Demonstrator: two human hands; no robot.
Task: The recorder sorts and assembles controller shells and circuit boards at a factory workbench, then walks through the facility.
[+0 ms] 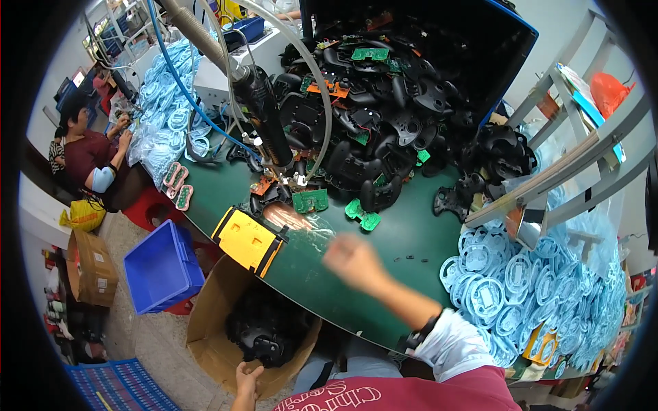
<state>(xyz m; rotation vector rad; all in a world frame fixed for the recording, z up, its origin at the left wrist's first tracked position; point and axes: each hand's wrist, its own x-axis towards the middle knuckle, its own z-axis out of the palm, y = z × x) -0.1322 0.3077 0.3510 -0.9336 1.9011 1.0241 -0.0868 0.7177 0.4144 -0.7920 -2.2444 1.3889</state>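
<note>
My left hand (248,378) is at the near edge of a cardboard box (211,322), thumb and finger apart, just short of a black game controller (269,348) on top of other black parts inside. No object shows between those fingers. Over the green table (370,301), my right hand (353,262) is smeared by motion, so its fingers and anything in them cannot be made out. Left of it stands a yellow fixture block (248,240). Green circuit boards (310,201) and a worn copper-coloured patch (286,217) are beyond the hand. Several tiny dark pieces (410,257) lie to its right.
A black screwdriver-like tool (264,113) with hoses hangs over the table. Behind it are heaped black controller shells (356,161). Light-blue plastic frames (504,284) pile up at right, beside a grey metal rack (569,171). A blue bin (161,270) stands left; a co-worker (92,154) sits beyond.
</note>
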